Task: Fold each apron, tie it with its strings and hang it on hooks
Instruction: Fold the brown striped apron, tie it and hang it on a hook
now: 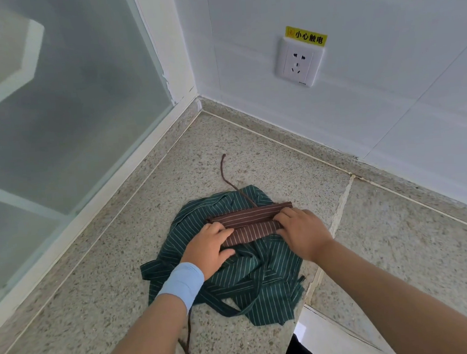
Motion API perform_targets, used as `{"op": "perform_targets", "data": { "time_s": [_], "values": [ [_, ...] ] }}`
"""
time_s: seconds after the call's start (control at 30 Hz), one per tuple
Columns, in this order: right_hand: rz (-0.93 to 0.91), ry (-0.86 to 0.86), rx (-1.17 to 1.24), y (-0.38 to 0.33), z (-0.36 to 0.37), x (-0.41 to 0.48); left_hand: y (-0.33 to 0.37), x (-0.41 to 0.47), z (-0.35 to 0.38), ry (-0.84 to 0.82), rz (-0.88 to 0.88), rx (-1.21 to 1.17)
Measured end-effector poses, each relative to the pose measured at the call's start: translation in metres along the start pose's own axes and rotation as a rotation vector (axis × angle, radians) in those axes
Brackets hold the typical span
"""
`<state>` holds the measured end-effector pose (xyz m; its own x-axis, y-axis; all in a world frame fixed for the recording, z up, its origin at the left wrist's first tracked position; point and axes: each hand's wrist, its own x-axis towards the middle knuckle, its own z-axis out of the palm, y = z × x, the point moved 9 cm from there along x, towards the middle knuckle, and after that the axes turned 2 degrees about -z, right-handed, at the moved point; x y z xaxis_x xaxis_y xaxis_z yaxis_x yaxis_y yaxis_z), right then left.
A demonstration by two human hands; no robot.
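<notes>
While my left hand (pixel 208 247) and right hand (pixel 305 231) curl their fingers (pixel 218 229) onto the ends of the brown apron (pixel 251 223), I'd fold it evenly between them, leaving the string (pixel 223 170) beyond my fingers free for tying.

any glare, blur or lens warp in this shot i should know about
Head view: soft, even light, no glare or hard shadows. Head view: the stripes on the brown apron and green apron are sharp, and the socket label is legible. Head view: wide-angle warp makes the window frame lean, and the frosted glass looks hazy.
</notes>
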<state>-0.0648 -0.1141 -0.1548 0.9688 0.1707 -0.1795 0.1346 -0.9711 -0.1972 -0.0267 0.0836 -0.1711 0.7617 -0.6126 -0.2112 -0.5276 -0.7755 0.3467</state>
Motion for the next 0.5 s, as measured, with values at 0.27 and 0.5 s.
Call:
{"op": "perform_targets", "data": {
  "time_s": [0.27,0.5],
  "values": [
    [0.201,-0.096,0.099,0.016,-0.010,0.036,-0.036,0.025,-0.017,-0.005,-0.427,-0.273],
    [0.150,0.050,-0.147,0.005,-0.029,0.061,0.007,0.048,-0.050,0.310,-0.257,0.049]
  ]
}}
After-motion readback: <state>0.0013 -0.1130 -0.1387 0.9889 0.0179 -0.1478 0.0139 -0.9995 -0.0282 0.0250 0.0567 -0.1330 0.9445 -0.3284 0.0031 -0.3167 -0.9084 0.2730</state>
